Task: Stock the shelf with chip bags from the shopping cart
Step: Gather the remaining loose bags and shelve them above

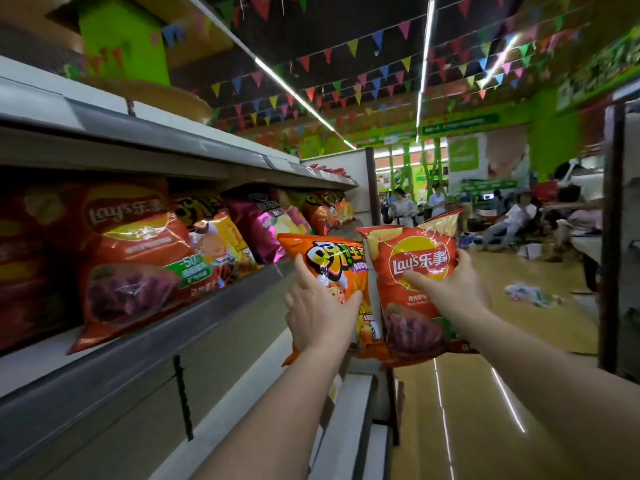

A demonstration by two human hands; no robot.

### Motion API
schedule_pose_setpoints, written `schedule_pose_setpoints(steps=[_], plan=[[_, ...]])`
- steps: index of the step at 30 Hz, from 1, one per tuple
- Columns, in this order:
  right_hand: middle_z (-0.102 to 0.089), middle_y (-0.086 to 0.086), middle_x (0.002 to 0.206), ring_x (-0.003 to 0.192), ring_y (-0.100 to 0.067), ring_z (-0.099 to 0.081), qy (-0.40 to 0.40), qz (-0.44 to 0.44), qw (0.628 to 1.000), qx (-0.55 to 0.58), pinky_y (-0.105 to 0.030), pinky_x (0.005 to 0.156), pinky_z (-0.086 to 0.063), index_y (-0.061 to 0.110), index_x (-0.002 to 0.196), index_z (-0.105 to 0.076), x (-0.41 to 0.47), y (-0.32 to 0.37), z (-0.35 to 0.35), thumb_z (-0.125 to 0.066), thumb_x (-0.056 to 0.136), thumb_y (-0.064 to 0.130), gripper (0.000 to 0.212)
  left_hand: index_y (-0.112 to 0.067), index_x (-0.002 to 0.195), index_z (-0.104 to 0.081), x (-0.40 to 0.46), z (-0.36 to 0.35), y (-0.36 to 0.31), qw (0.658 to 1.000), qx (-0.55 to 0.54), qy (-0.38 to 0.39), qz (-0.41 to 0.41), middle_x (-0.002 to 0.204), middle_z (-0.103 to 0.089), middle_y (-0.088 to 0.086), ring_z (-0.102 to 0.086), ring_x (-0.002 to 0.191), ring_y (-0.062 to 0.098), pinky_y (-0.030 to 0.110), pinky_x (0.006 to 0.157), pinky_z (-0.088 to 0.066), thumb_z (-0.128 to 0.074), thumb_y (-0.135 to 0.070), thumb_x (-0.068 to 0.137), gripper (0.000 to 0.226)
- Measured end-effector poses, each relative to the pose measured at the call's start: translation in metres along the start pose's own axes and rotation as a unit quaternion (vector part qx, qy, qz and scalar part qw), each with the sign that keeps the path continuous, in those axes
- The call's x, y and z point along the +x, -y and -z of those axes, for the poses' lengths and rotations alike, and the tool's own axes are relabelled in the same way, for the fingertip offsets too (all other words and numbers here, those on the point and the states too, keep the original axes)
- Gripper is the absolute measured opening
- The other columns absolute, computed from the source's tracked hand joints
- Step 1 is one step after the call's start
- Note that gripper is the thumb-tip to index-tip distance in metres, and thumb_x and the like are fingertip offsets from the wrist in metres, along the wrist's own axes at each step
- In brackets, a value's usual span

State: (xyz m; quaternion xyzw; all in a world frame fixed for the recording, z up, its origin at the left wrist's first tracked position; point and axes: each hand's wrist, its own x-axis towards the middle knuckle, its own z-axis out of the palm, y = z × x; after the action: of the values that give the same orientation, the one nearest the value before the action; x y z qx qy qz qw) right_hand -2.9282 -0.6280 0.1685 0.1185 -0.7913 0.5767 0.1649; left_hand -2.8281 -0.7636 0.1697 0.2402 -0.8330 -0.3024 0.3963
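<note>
On my far left, the grey metal shelf [138, 341] with its raised front lip already carries a row of bags. Nearest to me stands a big glossy red-orange Lay's bag [135, 265] with a purple picture low on its front; it leans back, its bottom edge behind the lip, and I think the lip is what keeps it from sliding off. Further along the same shelf come a yellow-orange bag [225, 244], a magenta foil bag [259, 226] and more orange ones, all tilted the same way so that their fronts face the aisle.

My left hand [320, 311] holds an orange puffed-snack bag with a cartoon figure [332, 268]. The thumb lies on the side toward the shelf, the fingers curl round the other edge, so the grasp is firm but not crushing. The bag is upright, in the air just beside the shelf edge, not yet on it.

My right hand [446, 289] holds a second red-orange Lay's bag with a yellow round logo [415, 282]. The thumb presses on the front under the logo and the fingers wrap behind the right edge. This bag is upright too and touches or slightly overlaps the left one.

I hold both by their middles, fronts toward me, probably to set them down facing outward. The shopping cart is not visible. Far behind, people sit in the open store floor [519, 271].
</note>
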Motion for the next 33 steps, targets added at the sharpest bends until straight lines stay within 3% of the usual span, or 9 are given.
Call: schedule_pose_setpoints(steps=[5, 17, 21, 26, 30, 33], plan=[[-0.055, -0.009, 0.126, 0.111, -0.031, -0.057, -0.015, 0.009, 1.000, 0.003, -0.052, 0.092, -0.047, 0.015, 0.142, -0.027, 0.074, -0.021, -0.026, -0.077, 0.066, 0.052, 0.098, -0.019, 0.151, 0.003, 0.061, -0.058, -0.003, 1.000, -0.004, 0.001, -0.018, 0.152, -0.030, 0.008, -0.025, 0.140, 0.026, 0.040, 0.108, -0.031, -0.070, -0.044, 0.082, 0.104], [-0.055, -0.011, 0.125, 0.112, -0.031, -0.055, -0.024, 0.029, 0.999, 0.019, -0.046, 0.093, -0.046, 0.013, 0.140, -0.031, 0.257, -0.042, -0.092, -0.078, 0.068, 0.048, 0.093, -0.020, 0.151, 0.001, 0.215, -0.172, -0.011, 0.999, -0.030, -0.018, -0.026, 0.151, -0.030, 0.009, -0.026, 0.139, 0.027, 0.041, 0.107, -0.033, -0.070, -0.044, 0.081, 0.102], [-0.055, -0.011, 0.126, 0.114, -0.032, -0.054, -0.004, 0.035, 0.998, 0.044, -0.048, 0.096, -0.045, 0.012, 0.137, -0.035, 0.315, -0.052, -0.119, -0.079, 0.066, 0.047, 0.091, -0.020, 0.151, 0.001, 0.255, -0.197, -0.016, 0.999, -0.016, -0.044, -0.022, 0.149, -0.032, 0.009, -0.028, 0.137, 0.027, 0.041, 0.107, -0.032, -0.070, -0.046, 0.080, 0.103], [-0.057, -0.009, 0.125, 0.115, -0.028, -0.052, 0.062, 0.077, 0.994, 0.045, -0.028, 0.085, -0.037, 0.011, 0.134, -0.042, 0.385, -0.054, -0.149, -0.078, 0.070, 0.044, 0.080, -0.020, 0.151, 0.002, 0.299, -0.225, -0.023, 0.996, -0.010, -0.082, -0.010, 0.147, -0.034, 0.009, -0.029, 0.136, 0.026, 0.040, 0.106, -0.032, -0.071, -0.045, 0.080, 0.104], [-0.060, -0.006, 0.110, 0.098, -0.022, -0.055, 0.116, 0.097, 0.986, 0.069, -0.028, 0.084, -0.038, 0.008, 0.121, -0.053, 0.436, -0.050, -0.169, -0.079, 0.069, 0.040, 0.066, -0.021, 0.150, 0.001, 0.327, -0.240, -0.028, 0.994, -0.005, -0.110, 0.018, 0.146, -0.035, 0.009, -0.029, 0.136, 0.027, 0.041, 0.106, -0.033, -0.071, -0.046, 0.080, 0.104], [-0.061, -0.007, 0.119, 0.106, -0.025, -0.057, 0.138, 0.101, 0.983, 0.073, -0.036, 0.094, -0.044, 0.014, 0.128, -0.052, 0.461, -0.047, -0.184, -0.081, 0.058, 0.054, 0.085, -0.021, 0.151, -0.001, 0.341, -0.242, -0.027, 0.990, 0.000, -0.135, 0.040, 0.144, -0.037, 0.009, -0.032, 0.134, 0.028, 0.041, 0.103, -0.034, -0.073, -0.047, 0.077, 0.106]])
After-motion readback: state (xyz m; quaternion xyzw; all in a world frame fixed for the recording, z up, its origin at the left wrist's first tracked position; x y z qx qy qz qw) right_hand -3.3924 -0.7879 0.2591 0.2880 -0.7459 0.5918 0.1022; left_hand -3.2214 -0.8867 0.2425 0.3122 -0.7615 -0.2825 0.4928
